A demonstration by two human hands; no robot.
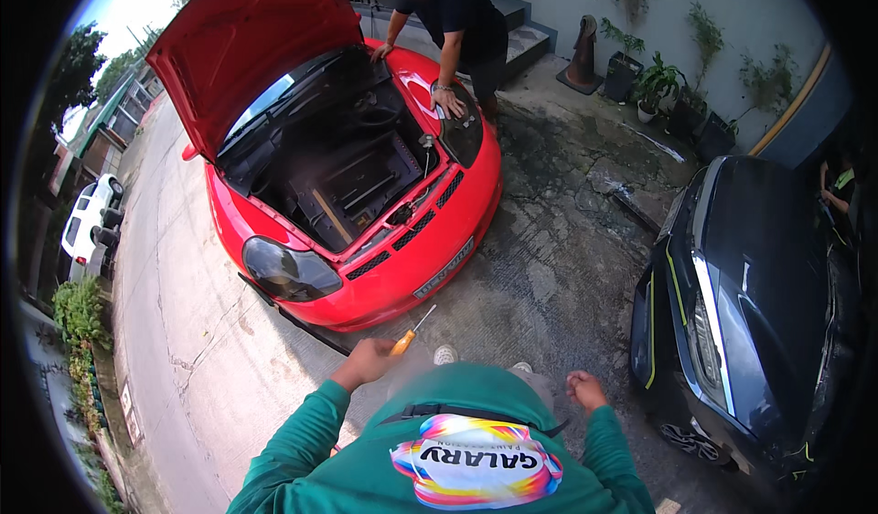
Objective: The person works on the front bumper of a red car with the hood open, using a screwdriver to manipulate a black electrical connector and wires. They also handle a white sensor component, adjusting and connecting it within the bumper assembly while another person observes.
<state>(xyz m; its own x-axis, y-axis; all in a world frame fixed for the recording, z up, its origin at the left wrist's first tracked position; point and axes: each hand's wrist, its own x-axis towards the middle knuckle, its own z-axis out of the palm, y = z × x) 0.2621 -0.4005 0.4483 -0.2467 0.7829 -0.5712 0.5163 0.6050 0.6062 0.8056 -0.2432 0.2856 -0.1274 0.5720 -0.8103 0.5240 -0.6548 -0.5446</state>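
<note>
My left hand (368, 362) is closed round the orange handle of a screwdriver (403, 342). Its thin metal shaft points up and to the right, toward the front bumper of a red car (384, 287). Apart from the car, my right hand (586, 391) hangs at my right side with its fingers curled in, and nothing shows in it. The car's hood (251, 43) stands raised, baring a dark front compartment (338, 180) with a light strip lying inside.
Another person (462, 25) leans over the car's far side, hands on the fender and headlight. A dark car (759, 304) with yellow-green tape stands at right. Potted plants (657, 89) and a worn cone (583, 61) line the wall. A white vehicle (91, 217) is parked far left.
</note>
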